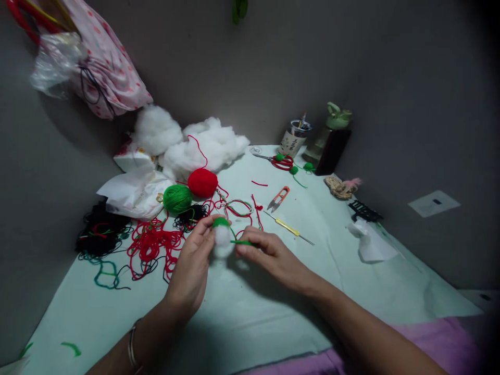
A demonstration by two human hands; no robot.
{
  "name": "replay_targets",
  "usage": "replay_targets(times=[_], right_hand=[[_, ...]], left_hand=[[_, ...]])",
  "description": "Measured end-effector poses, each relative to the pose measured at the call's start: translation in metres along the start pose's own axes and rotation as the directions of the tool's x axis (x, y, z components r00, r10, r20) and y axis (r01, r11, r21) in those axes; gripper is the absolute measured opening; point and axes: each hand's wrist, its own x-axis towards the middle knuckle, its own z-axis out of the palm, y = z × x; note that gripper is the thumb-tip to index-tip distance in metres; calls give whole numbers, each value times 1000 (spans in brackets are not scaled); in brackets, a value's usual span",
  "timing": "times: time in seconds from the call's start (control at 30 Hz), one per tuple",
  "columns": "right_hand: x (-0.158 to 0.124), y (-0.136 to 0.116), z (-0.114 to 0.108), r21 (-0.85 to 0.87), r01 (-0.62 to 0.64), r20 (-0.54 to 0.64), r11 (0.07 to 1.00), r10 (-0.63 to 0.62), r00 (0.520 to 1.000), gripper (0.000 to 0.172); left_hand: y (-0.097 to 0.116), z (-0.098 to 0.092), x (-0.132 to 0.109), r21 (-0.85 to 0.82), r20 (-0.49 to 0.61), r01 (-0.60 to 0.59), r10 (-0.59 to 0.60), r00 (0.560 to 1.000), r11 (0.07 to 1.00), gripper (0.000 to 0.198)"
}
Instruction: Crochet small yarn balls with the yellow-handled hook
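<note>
Near the middle of the table, my left hand (195, 260) grips a small green knitted or crocheted piece (221, 222) between thumb and fingers. A tuft of white stuffing (223, 238) bulges from the piece towards me. My right hand (269, 252) is closed on a thin green stick-like tool (242, 242), its tip by the stuffing's right side; its exact kind is unclear. A green strand runs between the piece and my right hand. Just beyond lie a yellow-handled crochet hook (288, 227) and orange thread snips (278, 199).
On the left are a red yarn ball (202, 182), a green yarn ball (177, 199), tangled red yarn (152, 242), black yarn (101, 229) and white fibre fill (211, 143). At the back stand red-handled scissors (282, 162), a pen cup (292, 139) and a bottle (326, 135). Crumpled tissue (373, 245) lies right.
</note>
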Motion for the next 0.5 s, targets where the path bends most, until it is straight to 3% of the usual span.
replay_targets(times=[0.1,0.17,0.3,0.37,0.43,0.5], right_hand=[[-1,-4,-8,-11,123,-147,992,-123,981,31],[-3,-6,-9,110,182,-218,977,-155,964,35],[-4,-6,-7,457,157,-231,876,-54,972,37],[-3,-6,-6,430,87,-276,899,39,960,29],[-3,-6,-6,288,2,-293,957,86,952,24],[-3,-6,-6,162,-67,-191,984,98,977,26]], left_hand=[[1,0,2,-21,-30,27,-27,999,999,22],[-1,1,1,-13,13,47,-47,999,999,21],[-7,3,-2,5,126,48,-48,991,999,21],[-9,3,-3,19,155,20,-23,988,1000,21],[-10,3,-3,43,173,-21,13,985,999,21],[-11,2,-3,74,190,-78,63,980,994,21]])
